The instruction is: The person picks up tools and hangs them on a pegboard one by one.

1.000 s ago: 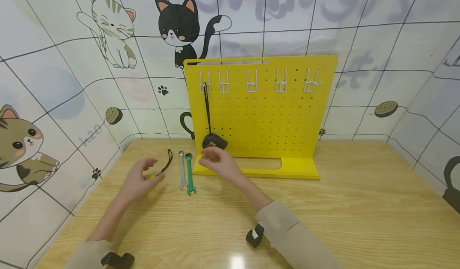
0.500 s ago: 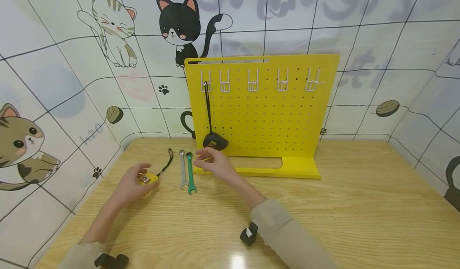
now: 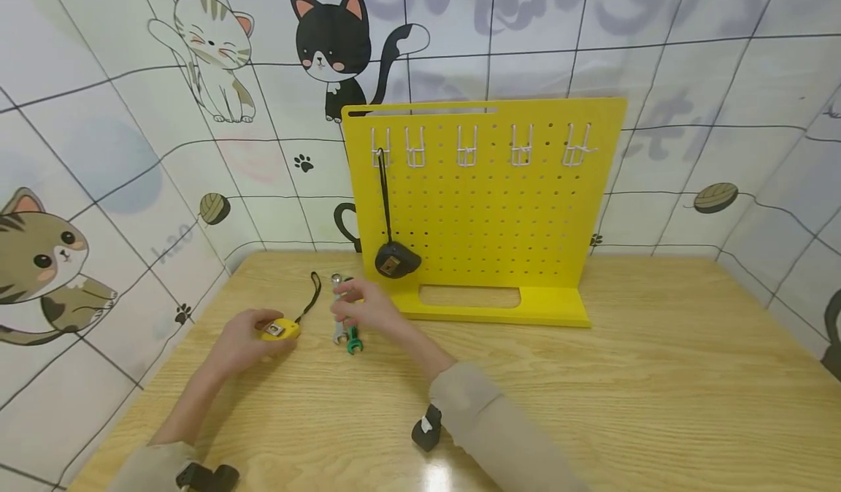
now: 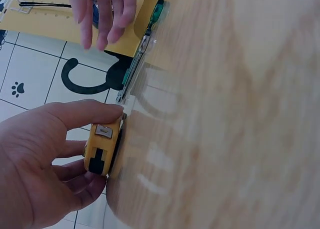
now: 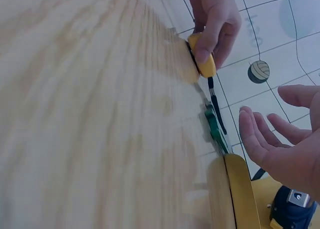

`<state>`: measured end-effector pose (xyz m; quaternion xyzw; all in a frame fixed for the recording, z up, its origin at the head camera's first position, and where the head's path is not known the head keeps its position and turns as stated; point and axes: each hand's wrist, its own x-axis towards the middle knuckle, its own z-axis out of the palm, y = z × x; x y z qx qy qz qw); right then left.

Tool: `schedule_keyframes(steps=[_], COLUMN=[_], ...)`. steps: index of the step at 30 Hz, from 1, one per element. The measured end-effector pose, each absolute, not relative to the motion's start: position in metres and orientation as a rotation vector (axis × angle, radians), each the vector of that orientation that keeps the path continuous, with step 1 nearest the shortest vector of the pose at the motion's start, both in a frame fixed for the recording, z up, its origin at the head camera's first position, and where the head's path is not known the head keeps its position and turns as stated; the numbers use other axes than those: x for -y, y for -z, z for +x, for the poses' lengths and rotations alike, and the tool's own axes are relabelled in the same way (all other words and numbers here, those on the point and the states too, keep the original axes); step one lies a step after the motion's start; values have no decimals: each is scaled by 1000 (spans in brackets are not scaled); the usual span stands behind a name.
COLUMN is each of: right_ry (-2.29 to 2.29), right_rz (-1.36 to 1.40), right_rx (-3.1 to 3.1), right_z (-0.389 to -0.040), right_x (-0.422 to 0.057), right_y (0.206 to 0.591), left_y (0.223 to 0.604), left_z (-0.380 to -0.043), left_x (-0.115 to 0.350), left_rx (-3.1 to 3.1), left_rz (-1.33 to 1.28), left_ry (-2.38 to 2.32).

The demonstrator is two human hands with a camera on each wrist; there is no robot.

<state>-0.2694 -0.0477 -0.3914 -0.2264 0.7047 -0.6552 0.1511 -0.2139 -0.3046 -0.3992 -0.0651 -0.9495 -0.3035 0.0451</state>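
Note:
My left hand (image 3: 242,340) grips a yellow tape measure (image 3: 281,329) between thumb and fingers, on or just above the tabletop. From the tape measure a black wrist strap (image 3: 313,295) runs toward the back. Just right of it a silver wrench (image 3: 339,333) and a green wrench (image 3: 354,342) lie side by side. Over them hovers my right hand (image 3: 369,306), hiding their middles; its fingers are loosely bent and hold nothing, as the right wrist view confirms. A black tape measure (image 3: 398,260) hangs by its strap from the leftmost hook of the yellow pegboard (image 3: 493,207).
The pegboard stands on a yellow base (image 3: 552,306) at the back of the wooden table (image 3: 591,404). Several white wire hooks (image 3: 467,147) line its upper part. A wall covering with cat drawings (image 3: 331,47) surrounds the table's back and sides.
My left hand has closed on the yellow tape measure and turned it slightly. My right hand has moved left from in front of the pegboard to above the wrenches.

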Motion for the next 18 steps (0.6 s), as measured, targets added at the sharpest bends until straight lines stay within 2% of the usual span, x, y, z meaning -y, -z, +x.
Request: schedule_keyframes(steps=[18], right_ry=[1878], right_rz=[-326], right_rx=[-2037], right_z=[-266], right_x=[92], right_y=[398], left_y=[400], left_z=[-215], left_x=[288], left_rx=[2849], left_rz=[-163], left_ry=[1053])
